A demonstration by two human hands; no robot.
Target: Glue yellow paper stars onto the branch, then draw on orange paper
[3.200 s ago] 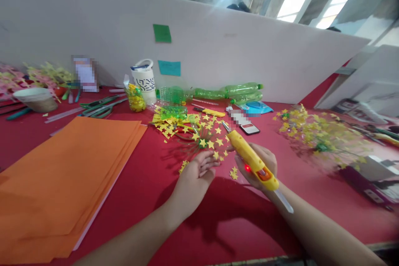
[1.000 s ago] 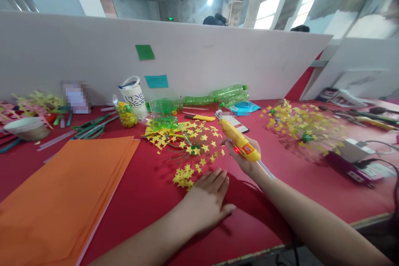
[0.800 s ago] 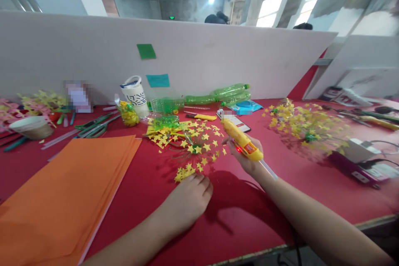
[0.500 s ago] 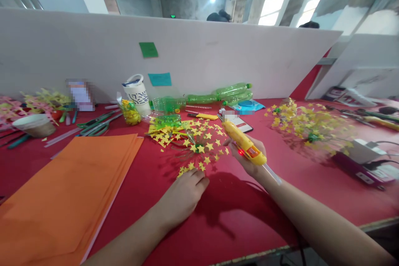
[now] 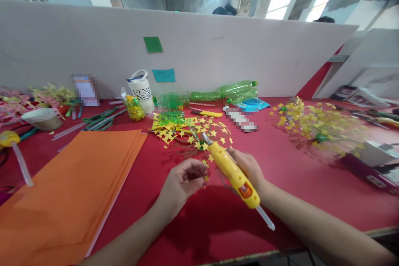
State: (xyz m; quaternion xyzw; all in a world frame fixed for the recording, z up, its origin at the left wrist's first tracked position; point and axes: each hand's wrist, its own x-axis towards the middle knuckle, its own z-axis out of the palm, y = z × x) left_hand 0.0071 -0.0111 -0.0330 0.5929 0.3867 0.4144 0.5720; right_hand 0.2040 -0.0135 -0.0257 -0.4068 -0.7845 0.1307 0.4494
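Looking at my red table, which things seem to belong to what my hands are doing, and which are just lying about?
Seemingly in use:
yellow plastic glue gun, in the right hand
small yellow star, at the fingertips of the left hand

Seemingly lying about:
stacked orange sheets
clear green plastic bottles
white cup with dark markings
yellow-handled cutter

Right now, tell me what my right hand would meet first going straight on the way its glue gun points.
Likely the yellow star spray: your right hand aims the glue gun towards it, though the gap in depth is unclear.
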